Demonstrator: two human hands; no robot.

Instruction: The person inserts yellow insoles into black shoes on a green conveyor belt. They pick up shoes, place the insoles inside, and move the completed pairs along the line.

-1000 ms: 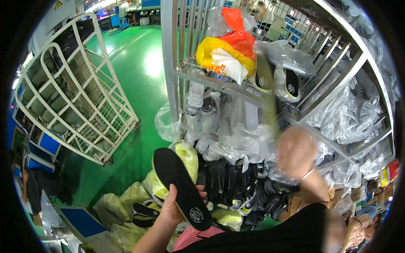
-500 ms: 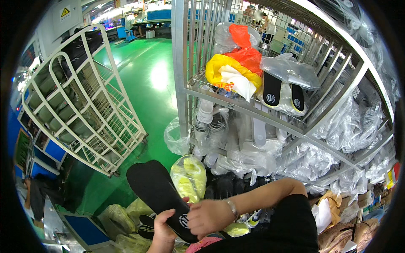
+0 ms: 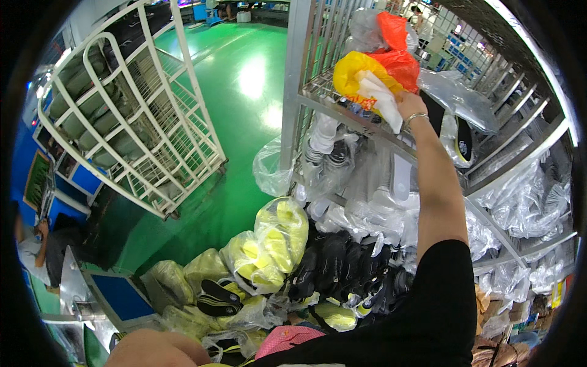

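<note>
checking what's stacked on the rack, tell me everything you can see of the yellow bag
The yellow bag looks like thin plastic, crumpled into a loose heap, with orange-red marks low on its front. It lies near the left end of the wire shelf of a metal rack. A white sheet covers part of its front right; a red-orange bag bunches against it behind. The right hand is just to its right; contact is unclear. Any contents are hidden.

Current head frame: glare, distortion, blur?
Head view: bright glare patches on the green floor; highlights on the clear plastic bag up on the shelf; black fisheye vignette all round, with the metal rack bowing at its right edge; right hand fairly sharp, left hand not discernible; far background too small for detail.
</note>
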